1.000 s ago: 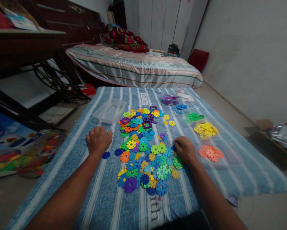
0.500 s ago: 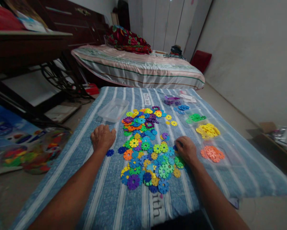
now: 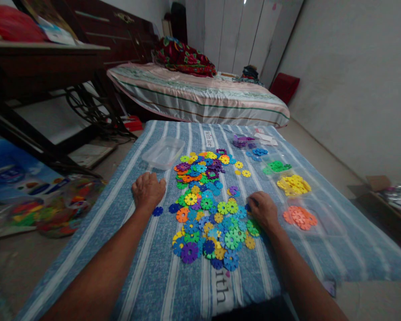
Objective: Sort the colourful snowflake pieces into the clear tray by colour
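Observation:
A loose pile of colourful flower-shaped plastic discs [image 3: 208, 205] lies spread on a blue striped cloth [image 3: 146, 267]. My left hand [image 3: 148, 189] rests on the cloth at the pile's left edge with its fingers curled in; nothing shows in it. A single dark blue disc [image 3: 158, 211] lies just below that hand. My right hand [image 3: 263, 209] sits at the pile's right edge, its fingers closed on a dark blue disc [image 3: 247, 207]. To the right lie sorted heaps of discs: purple [image 3: 242, 141], blue [image 3: 258, 152], green [image 3: 276, 166], yellow [image 3: 294, 184] and orange [image 3: 299, 217].
A clear plastic container [image 3: 163, 152] stands on the cloth beyond my left hand. A bed [image 3: 200, 96] lies behind, a dark wooden table [image 3: 43, 62] stands at the left, and bags of toys [image 3: 53, 207] lie on the floor at the left. A wall runs along the right.
The view has drifted slightly, so everything sits a little further right. Both hands stay in the same places beside the pile.

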### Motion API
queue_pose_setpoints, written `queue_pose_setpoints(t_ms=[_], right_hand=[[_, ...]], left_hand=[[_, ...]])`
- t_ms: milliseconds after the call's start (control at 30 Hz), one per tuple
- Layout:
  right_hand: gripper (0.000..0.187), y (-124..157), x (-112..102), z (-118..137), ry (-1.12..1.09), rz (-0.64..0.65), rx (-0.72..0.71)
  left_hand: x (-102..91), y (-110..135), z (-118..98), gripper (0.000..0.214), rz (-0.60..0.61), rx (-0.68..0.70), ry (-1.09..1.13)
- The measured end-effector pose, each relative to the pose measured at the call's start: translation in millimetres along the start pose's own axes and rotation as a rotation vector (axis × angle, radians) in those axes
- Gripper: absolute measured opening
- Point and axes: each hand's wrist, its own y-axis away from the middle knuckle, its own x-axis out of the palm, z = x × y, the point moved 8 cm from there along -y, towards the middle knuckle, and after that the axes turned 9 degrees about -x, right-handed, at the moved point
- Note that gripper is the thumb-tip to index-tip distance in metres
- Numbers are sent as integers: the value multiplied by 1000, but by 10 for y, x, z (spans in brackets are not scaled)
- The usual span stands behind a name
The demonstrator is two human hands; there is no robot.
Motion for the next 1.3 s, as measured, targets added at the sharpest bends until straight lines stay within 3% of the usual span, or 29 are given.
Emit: queue_pose_setpoints(t_ms=[1300], right_hand=[[27, -1, 27, 64, 94, 33, 2]], left_hand=[[-2, 42, 25, 42, -17, 0, 26]])
